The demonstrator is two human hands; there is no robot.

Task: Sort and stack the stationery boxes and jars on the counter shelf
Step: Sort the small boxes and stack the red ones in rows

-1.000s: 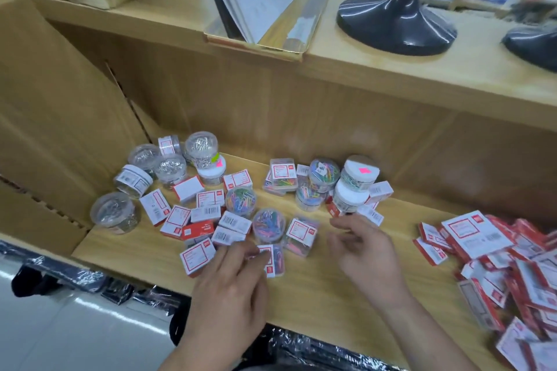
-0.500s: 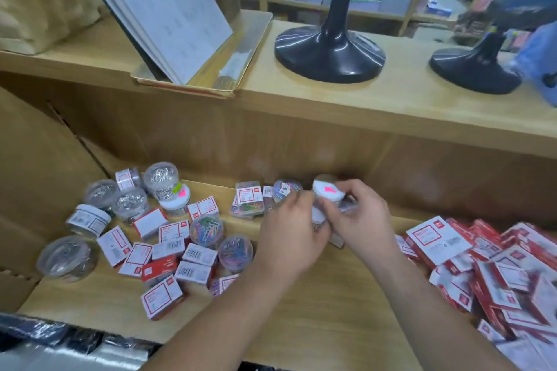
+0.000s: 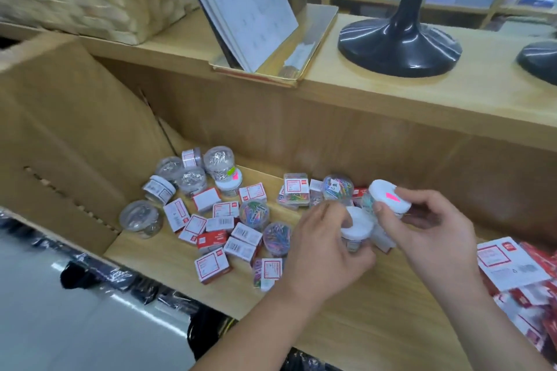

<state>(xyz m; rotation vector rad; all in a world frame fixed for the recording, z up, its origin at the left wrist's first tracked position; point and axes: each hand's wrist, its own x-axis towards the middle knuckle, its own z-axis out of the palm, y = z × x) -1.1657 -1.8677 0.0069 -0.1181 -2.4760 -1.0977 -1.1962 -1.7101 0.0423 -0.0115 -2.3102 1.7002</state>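
Observation:
On the wooden shelf [image 3: 376,319] lies a scatter of small red-and-white boxes [image 3: 212,265] and clear jars of paper clips [image 3: 253,214]. My left hand [image 3: 322,250] grips a white-lidded jar [image 3: 358,227] low over the shelf. My right hand [image 3: 434,229] holds a second white-lidded jar with a pink sticker [image 3: 388,196], lifted and tilted just right of the first. A jar of coloured clips [image 3: 337,187] stands behind my hands. Silver-clip jars [image 3: 218,158] cluster at the back left.
A heap of larger red-and-white packs [image 3: 512,268] lies at the right. A cardboard flap [image 3: 69,141] walls the left side. Above, the counter top [image 3: 437,90] carries a black stand base [image 3: 399,42], a tray with leaning cards [image 3: 241,3] and a wicker basket [image 3: 84,0].
Both hands moved from the front of the shelf to the two white-lidded jars and took hold of them. The pink-sticker jar is now raised and apart from the other.

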